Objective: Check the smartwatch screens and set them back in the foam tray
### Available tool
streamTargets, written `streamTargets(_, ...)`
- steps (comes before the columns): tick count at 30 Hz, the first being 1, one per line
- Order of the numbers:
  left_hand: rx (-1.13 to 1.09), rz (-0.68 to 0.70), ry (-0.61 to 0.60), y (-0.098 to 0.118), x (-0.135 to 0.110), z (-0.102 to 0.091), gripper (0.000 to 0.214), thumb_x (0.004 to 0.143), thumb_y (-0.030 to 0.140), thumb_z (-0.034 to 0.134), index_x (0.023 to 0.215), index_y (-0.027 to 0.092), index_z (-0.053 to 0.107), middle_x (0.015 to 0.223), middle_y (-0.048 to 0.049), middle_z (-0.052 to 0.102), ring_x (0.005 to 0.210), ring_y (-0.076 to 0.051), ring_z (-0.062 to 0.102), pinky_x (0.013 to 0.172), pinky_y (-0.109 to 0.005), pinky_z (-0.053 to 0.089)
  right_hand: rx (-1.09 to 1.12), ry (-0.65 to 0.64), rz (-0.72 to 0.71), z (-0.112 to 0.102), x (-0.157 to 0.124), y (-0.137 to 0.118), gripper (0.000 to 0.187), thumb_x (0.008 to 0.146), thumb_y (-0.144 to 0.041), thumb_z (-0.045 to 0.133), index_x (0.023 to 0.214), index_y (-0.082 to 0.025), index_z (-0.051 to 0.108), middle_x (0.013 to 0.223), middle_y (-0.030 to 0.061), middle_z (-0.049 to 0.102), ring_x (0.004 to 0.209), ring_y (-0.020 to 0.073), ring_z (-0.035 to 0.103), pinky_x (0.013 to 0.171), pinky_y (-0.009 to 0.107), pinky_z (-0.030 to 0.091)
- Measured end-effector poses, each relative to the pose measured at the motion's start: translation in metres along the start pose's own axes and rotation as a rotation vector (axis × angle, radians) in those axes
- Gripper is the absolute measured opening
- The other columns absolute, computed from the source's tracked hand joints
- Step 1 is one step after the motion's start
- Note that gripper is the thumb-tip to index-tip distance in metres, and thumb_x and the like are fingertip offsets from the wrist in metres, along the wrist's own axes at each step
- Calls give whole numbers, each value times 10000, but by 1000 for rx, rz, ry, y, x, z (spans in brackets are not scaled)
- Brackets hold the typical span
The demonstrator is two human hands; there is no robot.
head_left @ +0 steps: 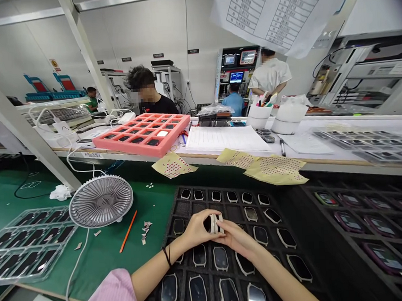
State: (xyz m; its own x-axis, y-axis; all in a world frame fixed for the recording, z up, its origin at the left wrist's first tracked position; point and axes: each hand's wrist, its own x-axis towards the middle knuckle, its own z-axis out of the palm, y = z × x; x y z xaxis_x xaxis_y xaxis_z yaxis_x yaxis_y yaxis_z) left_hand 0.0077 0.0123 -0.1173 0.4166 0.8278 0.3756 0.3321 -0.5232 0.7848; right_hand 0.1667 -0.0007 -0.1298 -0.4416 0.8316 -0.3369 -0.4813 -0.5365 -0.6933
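pink sleeve (110, 294) on the left arm, nearest the lens. left hand (199, 228) and right hand (237, 239) together, pinched on one small watch body (214, 224), dark-faced with pale edges, held just above a black compartment tray (223, 187). tray carries about twenty dark-screened watch units (198, 293). second black tray (326, 233) at right, units rimmed in colour. left of the hands: one desk fan (101, 201), one orange pencil (128, 230). ahead: three yellow dotted sheets (276, 170), one salmon-red tray (141, 134).
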Motion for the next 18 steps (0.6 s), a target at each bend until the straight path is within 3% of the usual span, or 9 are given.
streamTargets(7,-63,-49,-40,-5,1,-1,497,624,338,804,1065,199,621,1047,-34,689,957,-203,646,880,-286,476,-19,46,-31,-4,4,2,275,659,-333,802,818,-133,702,681,22,689,615,133,646,732,321,573)
streamTargets(18,-189,-171,-38,-8,4,-2,538,553,334,844,1019,164,635,987,-57,690,920,-221,637,849,-310,477,24,70,20,-4,5,1,206,808,-293,640,933,-130,659,781,67,717,655,182,684,762,387,561)
